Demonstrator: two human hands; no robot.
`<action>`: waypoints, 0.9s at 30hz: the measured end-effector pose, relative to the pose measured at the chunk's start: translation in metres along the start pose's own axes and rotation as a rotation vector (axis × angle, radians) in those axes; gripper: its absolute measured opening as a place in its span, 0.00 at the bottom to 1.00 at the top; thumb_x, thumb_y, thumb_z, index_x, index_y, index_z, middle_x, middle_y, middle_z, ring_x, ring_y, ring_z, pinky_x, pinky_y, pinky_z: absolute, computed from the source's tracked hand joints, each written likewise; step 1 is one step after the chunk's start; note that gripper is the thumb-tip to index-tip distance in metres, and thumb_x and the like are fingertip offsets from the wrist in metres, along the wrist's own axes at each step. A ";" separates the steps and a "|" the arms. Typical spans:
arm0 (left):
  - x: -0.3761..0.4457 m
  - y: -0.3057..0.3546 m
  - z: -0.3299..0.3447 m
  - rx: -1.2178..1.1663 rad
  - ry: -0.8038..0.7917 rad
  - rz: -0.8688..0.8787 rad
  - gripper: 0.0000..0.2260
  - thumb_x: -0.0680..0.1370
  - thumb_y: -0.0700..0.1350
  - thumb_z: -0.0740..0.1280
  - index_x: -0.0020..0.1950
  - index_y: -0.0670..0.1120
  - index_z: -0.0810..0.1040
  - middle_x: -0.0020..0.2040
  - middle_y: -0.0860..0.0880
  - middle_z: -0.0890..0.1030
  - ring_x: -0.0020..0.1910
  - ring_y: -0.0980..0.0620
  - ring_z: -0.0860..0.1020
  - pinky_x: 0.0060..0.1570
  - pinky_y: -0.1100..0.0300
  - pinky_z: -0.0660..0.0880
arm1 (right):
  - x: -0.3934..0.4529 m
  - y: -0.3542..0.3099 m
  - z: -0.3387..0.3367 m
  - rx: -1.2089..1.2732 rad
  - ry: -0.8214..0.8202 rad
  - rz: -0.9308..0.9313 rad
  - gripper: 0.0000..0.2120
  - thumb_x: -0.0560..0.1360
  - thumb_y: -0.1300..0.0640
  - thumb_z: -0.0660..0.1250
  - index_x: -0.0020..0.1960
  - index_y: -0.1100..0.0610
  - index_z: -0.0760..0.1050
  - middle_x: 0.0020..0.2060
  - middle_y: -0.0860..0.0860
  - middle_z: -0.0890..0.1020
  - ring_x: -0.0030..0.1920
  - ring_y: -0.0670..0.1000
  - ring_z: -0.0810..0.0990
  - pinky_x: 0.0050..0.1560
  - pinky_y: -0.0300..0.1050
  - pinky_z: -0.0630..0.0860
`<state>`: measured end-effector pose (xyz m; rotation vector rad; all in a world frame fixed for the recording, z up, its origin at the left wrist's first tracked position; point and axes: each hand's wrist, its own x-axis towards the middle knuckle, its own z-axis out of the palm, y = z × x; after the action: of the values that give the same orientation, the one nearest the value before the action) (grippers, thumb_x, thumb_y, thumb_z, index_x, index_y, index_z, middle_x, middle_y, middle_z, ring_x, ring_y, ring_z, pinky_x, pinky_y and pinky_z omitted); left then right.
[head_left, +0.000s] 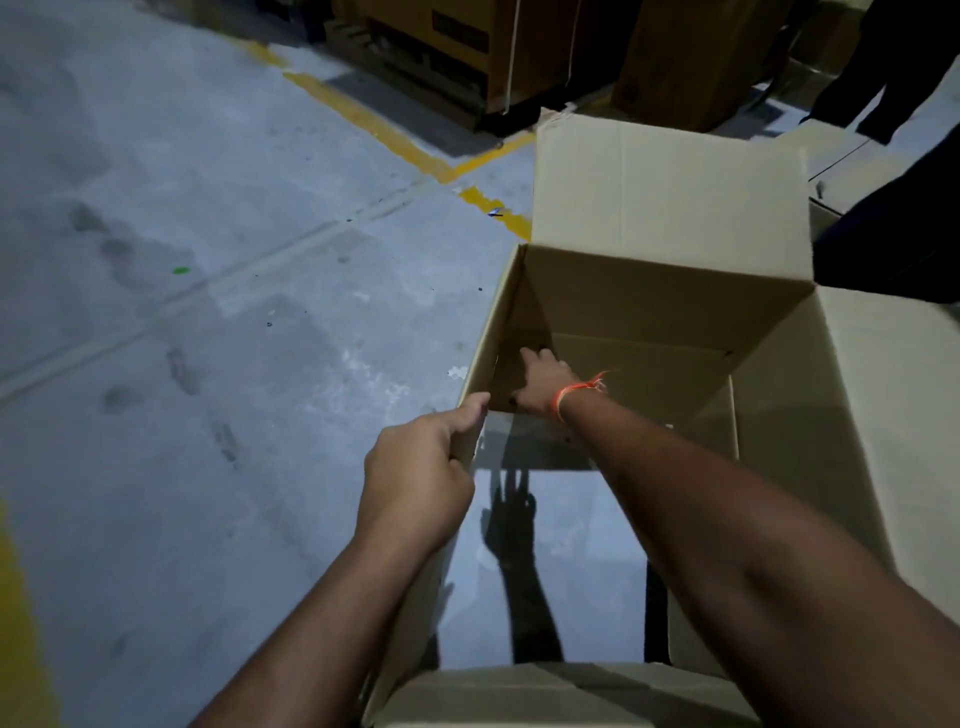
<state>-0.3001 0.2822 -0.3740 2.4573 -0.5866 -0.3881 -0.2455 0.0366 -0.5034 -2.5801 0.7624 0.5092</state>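
Your left hand (415, 488) pinches the box (670, 182) wall while your right hand (545, 384) presses flat on one bottom flap (509, 371); behind it the bottom gapes unclosed.

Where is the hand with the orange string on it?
In the head view, the right hand is down inside the cardboard box, near its far left corner, just beyond the left hand gripping the box's left edge.

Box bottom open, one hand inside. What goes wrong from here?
1. Only the left hand grips the left wall; the box may skew or fold.
2. The right hand works at the bottom flaps; floor shows through, so they may spring back.
3. The wrist thread may snag on cardboard.
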 end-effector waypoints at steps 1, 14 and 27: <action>0.004 -0.001 0.002 -0.003 -0.011 -0.009 0.33 0.77 0.34 0.63 0.73 0.67 0.72 0.65 0.54 0.82 0.55 0.49 0.81 0.58 0.54 0.80 | -0.011 0.006 -0.002 0.000 -0.025 -0.022 0.39 0.77 0.49 0.68 0.81 0.54 0.53 0.78 0.60 0.59 0.75 0.66 0.63 0.74 0.62 0.64; 0.049 -0.026 0.054 0.027 0.054 -0.190 0.33 0.77 0.31 0.58 0.77 0.60 0.69 0.65 0.44 0.81 0.59 0.39 0.79 0.57 0.50 0.77 | -0.211 0.107 0.037 -0.096 -0.346 -0.195 0.33 0.82 0.40 0.58 0.81 0.54 0.58 0.77 0.55 0.67 0.76 0.55 0.66 0.76 0.50 0.63; 0.013 -0.106 0.078 0.017 -0.265 -0.432 0.30 0.72 0.51 0.63 0.74 0.62 0.66 0.74 0.38 0.68 0.66 0.33 0.72 0.64 0.49 0.67 | -0.283 0.151 0.055 0.014 -0.244 -0.012 0.28 0.80 0.32 0.50 0.58 0.52 0.77 0.58 0.55 0.83 0.61 0.56 0.80 0.59 0.46 0.73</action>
<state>-0.2855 0.3174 -0.5009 2.5592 -0.1526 -0.8923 -0.5676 0.0681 -0.4651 -2.4481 0.6620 0.7943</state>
